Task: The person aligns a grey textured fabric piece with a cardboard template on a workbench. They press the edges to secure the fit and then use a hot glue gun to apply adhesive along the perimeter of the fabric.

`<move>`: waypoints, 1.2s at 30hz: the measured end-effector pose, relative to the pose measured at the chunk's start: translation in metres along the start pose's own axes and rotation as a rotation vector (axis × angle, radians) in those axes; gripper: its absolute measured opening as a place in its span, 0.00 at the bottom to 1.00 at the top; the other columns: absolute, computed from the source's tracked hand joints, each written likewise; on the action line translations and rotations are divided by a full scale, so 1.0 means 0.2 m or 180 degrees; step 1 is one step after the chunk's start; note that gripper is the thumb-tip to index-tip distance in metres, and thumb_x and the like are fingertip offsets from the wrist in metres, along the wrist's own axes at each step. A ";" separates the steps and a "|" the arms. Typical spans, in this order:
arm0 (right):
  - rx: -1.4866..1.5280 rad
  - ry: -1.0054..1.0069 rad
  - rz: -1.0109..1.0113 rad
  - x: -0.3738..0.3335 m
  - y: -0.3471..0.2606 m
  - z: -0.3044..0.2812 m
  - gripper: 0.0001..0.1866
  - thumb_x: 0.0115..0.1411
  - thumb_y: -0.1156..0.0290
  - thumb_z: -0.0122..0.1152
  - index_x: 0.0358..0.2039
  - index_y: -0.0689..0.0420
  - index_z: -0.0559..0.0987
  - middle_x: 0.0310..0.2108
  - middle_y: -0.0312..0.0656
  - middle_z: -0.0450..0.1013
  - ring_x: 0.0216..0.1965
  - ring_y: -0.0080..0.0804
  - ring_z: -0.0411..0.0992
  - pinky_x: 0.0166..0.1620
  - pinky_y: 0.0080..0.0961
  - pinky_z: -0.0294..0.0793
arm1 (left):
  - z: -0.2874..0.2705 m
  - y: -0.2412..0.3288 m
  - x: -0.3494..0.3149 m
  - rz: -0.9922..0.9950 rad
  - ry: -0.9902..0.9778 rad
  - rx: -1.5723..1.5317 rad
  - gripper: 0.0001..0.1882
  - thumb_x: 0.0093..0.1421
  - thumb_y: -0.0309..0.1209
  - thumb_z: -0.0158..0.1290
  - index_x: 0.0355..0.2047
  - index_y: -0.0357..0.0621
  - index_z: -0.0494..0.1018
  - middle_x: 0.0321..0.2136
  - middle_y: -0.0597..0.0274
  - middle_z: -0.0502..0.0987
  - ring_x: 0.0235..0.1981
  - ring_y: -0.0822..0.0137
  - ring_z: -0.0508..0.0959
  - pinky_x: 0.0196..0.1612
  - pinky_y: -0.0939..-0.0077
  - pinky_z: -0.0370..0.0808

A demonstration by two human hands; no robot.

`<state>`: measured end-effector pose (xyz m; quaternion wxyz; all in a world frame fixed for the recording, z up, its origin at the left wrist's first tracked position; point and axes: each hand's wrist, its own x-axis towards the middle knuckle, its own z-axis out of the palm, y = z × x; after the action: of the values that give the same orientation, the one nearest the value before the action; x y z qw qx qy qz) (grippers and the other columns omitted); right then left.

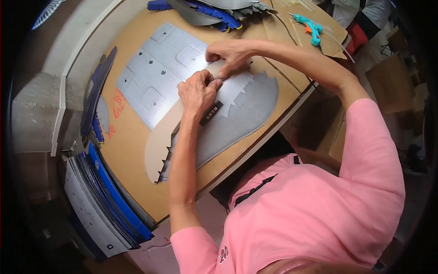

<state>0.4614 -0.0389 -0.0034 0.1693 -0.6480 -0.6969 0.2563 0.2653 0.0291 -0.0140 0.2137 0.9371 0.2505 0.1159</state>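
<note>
A grey textured piece (255,98) with a stitched, rounded edge lies on the table. On top of it is a beige sheet (160,150) with a notched, toothed edge. My left hand (199,92) bends over that sheet, fingertips pinched at its edge. My right hand (231,55) meets it from the far side, thumb and fingers pressed on the same edge close to the left fingertips. What exactly lies between the fingers is hidden. Beside my left wrist, a small black strip with light squares (211,113) rests on the grey piece.
A silver panel (157,68) with small holes lies beyond my hands. Blue and grey pieces (205,13) are heaped at the far edge. A teal glue gun (314,29) sits far right. Curved panels (98,205) are stacked at the near left; dark pieces (96,98) stand along the left.
</note>
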 end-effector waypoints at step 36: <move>-0.1085 0.0877 -0.1052 -0.41 0.12 0.04 0.07 0.54 0.69 0.63 0.32 0.55 0.75 0.32 0.41 0.70 0.40 0.43 0.69 0.42 0.36 0.69 | 0.00 0.02 0.04 -0.0685 -0.0200 -0.0207 0.14 0.46 0.45 0.63 0.23 0.48 0.80 0.20 0.57 0.80 0.28 0.58 0.79 0.38 0.64 0.67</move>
<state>0.4847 -0.1198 -0.0146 0.1907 -0.5734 -0.7966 0.0137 0.2746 0.0292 -0.0116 0.2629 0.9005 0.3390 0.0709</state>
